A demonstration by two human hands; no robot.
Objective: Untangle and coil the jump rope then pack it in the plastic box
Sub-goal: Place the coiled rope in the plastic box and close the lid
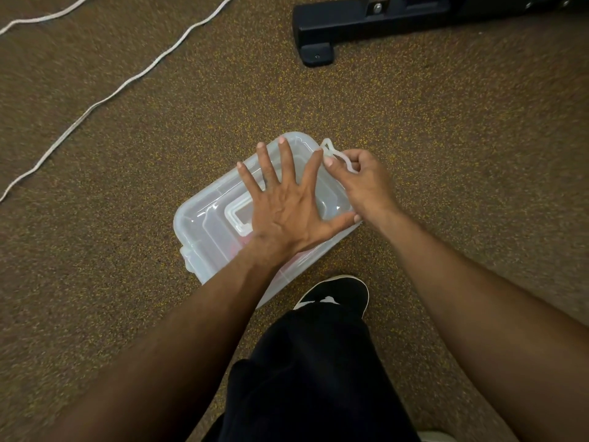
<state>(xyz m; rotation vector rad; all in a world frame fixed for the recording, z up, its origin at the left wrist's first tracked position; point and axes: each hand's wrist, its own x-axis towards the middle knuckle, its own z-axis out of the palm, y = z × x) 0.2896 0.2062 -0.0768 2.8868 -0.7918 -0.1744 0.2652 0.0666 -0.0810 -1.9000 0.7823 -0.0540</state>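
A translucent plastic box [204, 231] lies on the speckled floor with its lid on. A faint pink shape shows through its near wall; what it is I cannot tell. My left hand [287, 202] lies flat on the lid, fingers spread wide. My right hand [360, 183] is at the box's right end, its fingers pinched on the white side latch [331, 151], which sticks up from the edge.
A white cord [127, 86] runs across the floor from the top middle to the left edge, and a second strand [44, 17] lies at the top left. A black equipment base [350, 23] stands at the top right. My black shoe [338, 293] and trouser leg sit just below the box.
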